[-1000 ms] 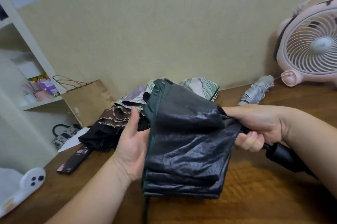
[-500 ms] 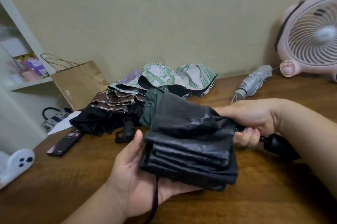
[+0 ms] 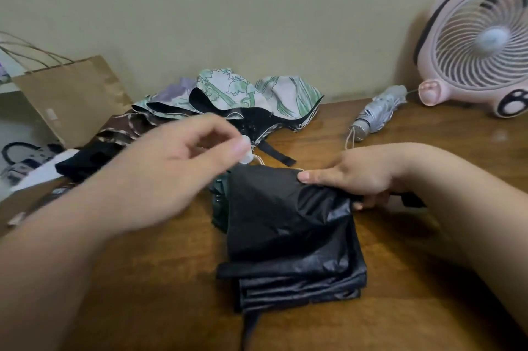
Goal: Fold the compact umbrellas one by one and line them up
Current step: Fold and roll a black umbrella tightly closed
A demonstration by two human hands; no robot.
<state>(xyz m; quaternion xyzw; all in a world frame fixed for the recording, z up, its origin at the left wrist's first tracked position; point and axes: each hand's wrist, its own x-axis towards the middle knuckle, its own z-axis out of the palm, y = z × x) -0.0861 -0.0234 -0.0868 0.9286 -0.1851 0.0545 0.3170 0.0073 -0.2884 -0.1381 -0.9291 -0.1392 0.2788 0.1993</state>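
Note:
A black compact umbrella lies on the wooden table, its canopy pleated into flat folds and its strap hanging toward me. My right hand grips it at the handle end, thumb stretched along the fabric; a bit of the black handle shows behind the wrist. My left hand is lifted off the umbrella, blurred, with loosely curled fingers that hold nothing. Behind it lie unfolded umbrellas: a floral green-and-white one and a brown one. A silver umbrella lies folded at the back right.
A pink desk fan stands at the back right against the wall. A brown paper bag leans at the back left, past the table's edge. White paper and a dark flat object lie near the left edge.
My left hand has let go of the black umbrella's folds and risen up and to the left. The umbrella has come down flat onto the table, with my right hand still on it.

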